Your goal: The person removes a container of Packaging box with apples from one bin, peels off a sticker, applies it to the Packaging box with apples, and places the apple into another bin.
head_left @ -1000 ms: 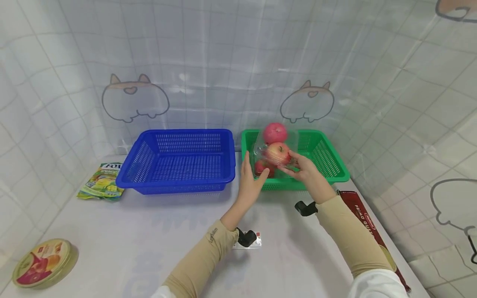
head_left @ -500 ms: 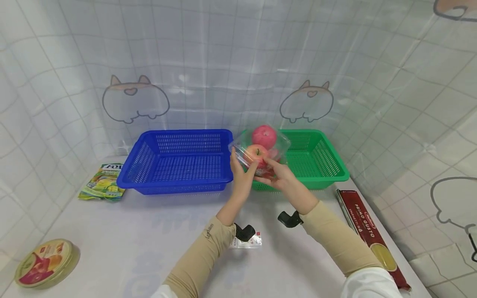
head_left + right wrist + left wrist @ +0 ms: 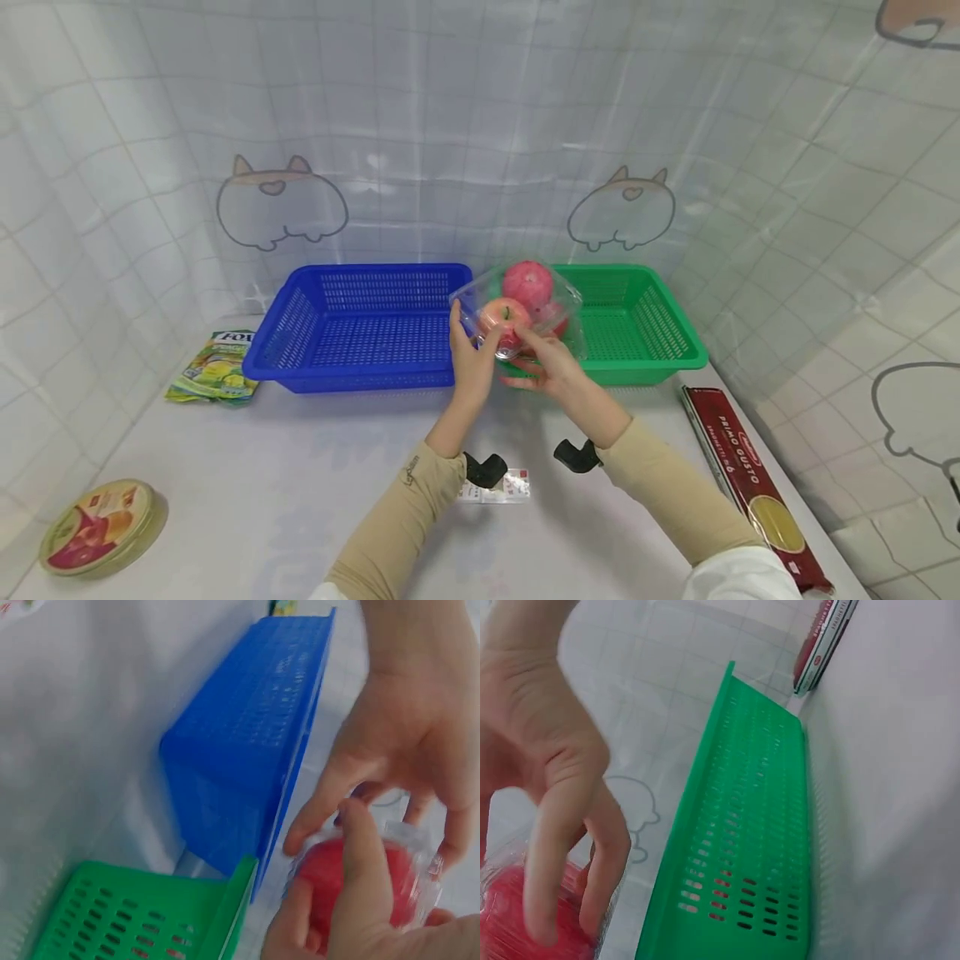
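Note:
Both hands hold a clear plastic fruit box (image 3: pixel 472 310), tilted, above the left end of the green basket (image 3: pixel 660 363). Through its plastic show a yellow-red apple (image 3: pixel 506 313), a pink round fruit (image 3: pixel 528 283) and more red fruit behind the fingers. My left hand (image 3: pixel 472 367) grips the box's left front side, its thumb toward the apple. From the right, my right hand (image 3: pixel 555 362) grips the front with its fingertips. The left wrist view shows the right hand's bent fingers (image 3: pixel 551 855) on the wrap. In the right wrist view, both hands surround the box.
A blue basket (image 3: pixel 352 381) stands left of the green one. At far left are a yellow-green sachet (image 3: pixel 217 367) and a round lidded tub (image 3: pixel 101 529). A small white packet (image 3: pixel 513 486) lies in front. A red spaghetti pack (image 3: pixel 750 467) lies at right.
The fruit box has moved left, from over the green basket toward the gap between the baskets, and turned. My left hand, apart from it a second ago, now grips it too.

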`<state>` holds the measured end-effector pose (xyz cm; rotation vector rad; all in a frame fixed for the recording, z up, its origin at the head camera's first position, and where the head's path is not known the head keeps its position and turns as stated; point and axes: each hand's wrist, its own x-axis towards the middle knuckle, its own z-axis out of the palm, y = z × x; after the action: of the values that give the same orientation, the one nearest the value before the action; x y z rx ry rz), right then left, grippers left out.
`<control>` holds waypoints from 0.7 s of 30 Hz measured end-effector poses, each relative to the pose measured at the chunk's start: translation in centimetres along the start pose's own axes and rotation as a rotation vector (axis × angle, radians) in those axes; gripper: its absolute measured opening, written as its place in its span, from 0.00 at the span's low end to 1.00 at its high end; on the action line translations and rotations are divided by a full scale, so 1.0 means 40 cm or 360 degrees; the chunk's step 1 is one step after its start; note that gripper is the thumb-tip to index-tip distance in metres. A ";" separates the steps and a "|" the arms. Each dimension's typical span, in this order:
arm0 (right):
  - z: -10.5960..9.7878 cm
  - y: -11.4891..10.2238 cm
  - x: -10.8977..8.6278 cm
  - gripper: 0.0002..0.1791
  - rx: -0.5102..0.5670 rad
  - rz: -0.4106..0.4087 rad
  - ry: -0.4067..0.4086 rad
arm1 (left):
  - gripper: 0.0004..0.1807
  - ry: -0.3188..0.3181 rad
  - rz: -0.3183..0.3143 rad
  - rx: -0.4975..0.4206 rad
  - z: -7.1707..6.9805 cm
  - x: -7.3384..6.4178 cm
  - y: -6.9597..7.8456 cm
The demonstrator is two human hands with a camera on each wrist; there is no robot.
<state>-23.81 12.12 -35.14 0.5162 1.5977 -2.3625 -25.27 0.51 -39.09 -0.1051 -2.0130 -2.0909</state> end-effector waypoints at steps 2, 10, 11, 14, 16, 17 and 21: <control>-0.003 0.003 -0.005 0.28 -0.0056 -0.0024 -0.0049 | 0.42 0.0007 -0.0038 -0.0015 -0.009 -0.002 0.005; -0.044 -0.003 -0.012 0.35 -0.0069 -0.0216 0.0029 | 0.38 -0.0060 -0.0234 -0.0144 -0.067 -0.005 0.042; -0.053 -0.007 -0.010 0.34 -0.0057 -0.0252 0.0051 | 0.37 -0.0040 -0.0242 -0.0119 -0.072 -0.001 0.035; -0.081 -0.022 -0.006 0.33 -0.0043 -0.0335 0.0079 | 0.35 -0.0015 -0.0256 -0.0056 -0.089 -0.001 0.039; -0.096 -0.030 -0.005 0.34 -0.0070 -0.0364 0.0056 | 0.33 -0.0022 -0.0263 -0.0047 -0.104 -0.001 0.042; -0.102 -0.035 -0.004 0.34 -0.0078 -0.0364 0.0033 | 0.33 -0.0028 -0.0265 -0.0045 -0.111 -0.002 0.043; -0.117 -0.045 -0.002 0.33 -0.0178 -0.0375 -0.0075 | 0.32 -0.0069 -0.0274 -0.0071 -0.140 0.000 0.047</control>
<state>-23.72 17.15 -35.18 0.2603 1.8461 -2.4083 -24.21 -5.09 -37.54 0.0158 -2.0680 -2.2558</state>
